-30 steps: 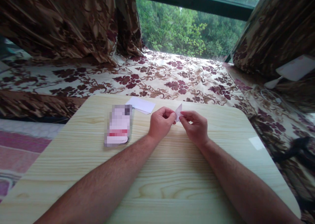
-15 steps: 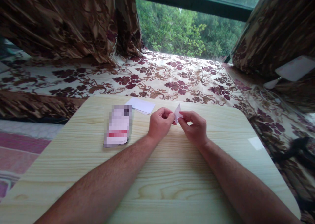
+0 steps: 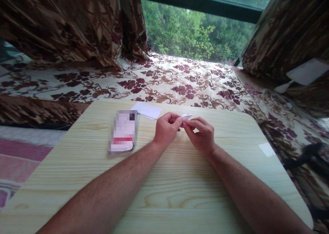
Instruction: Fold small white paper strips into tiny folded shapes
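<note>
Floral curtains (image 3: 64,24), seemingly daylit window (image 3: 190,31)

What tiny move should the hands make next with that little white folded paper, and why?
Probably press the fold flat between the thumbs and fingers. The left hand and the right hand both pinch the small white folded paper piece over the pale wooden table. Only its pointed tip sticks out between them, so the crease looks not yet sharpened.
</note>
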